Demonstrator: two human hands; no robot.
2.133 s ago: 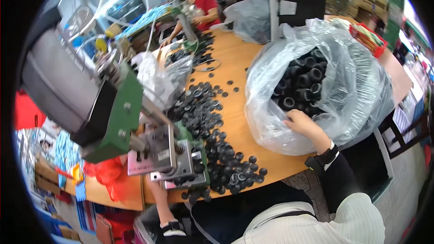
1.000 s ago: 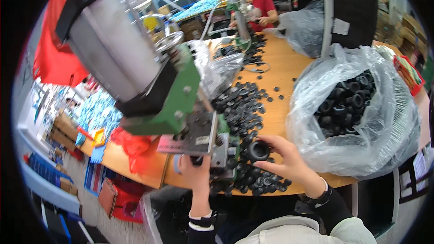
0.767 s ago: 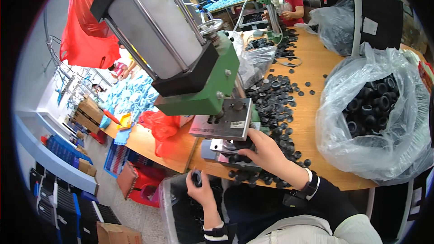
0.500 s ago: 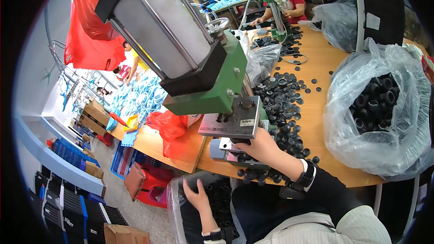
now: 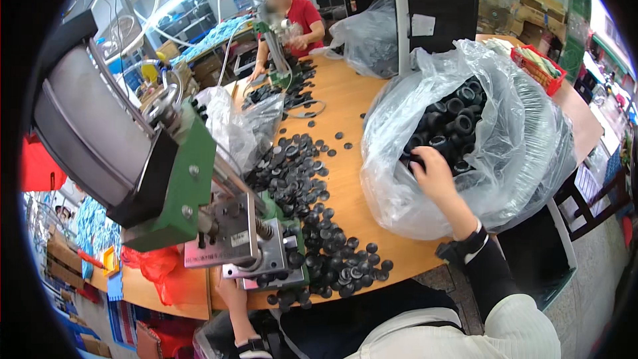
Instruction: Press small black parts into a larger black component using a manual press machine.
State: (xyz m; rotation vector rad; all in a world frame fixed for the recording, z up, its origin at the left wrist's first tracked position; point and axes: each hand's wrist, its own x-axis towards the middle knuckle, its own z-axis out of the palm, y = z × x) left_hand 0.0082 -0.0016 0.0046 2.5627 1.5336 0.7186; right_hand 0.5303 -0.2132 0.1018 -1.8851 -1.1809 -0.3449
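Observation:
My right hand (image 5: 436,176) is at the mouth of a clear plastic bag (image 5: 389,193) on the right of the table. Its thumb and fingers are curled around a black rubber part at the edge of the heap of hollow black rubber parts (image 5: 458,123) inside. My left hand (image 5: 231,294) is low beside the metal die (image 5: 256,259) of a green press (image 5: 176,189). The die hides its fingers. The upper metal block (image 5: 222,242) of the press stands above the lower one. Loose black round pieces (image 5: 292,179) lie heaped beside the press.
The wooden table (image 5: 345,179) curves round in front of me. Across it, a person in a red top (image 5: 302,20) works at another press. A red plastic bag (image 5: 156,269) lies left of my press. A red basket (image 5: 538,70) stands behind the clear bag.
My right hand has left the press die and moved right to the clear bag. My left hand has risen from above the lower bag to the die. The view has turned right.

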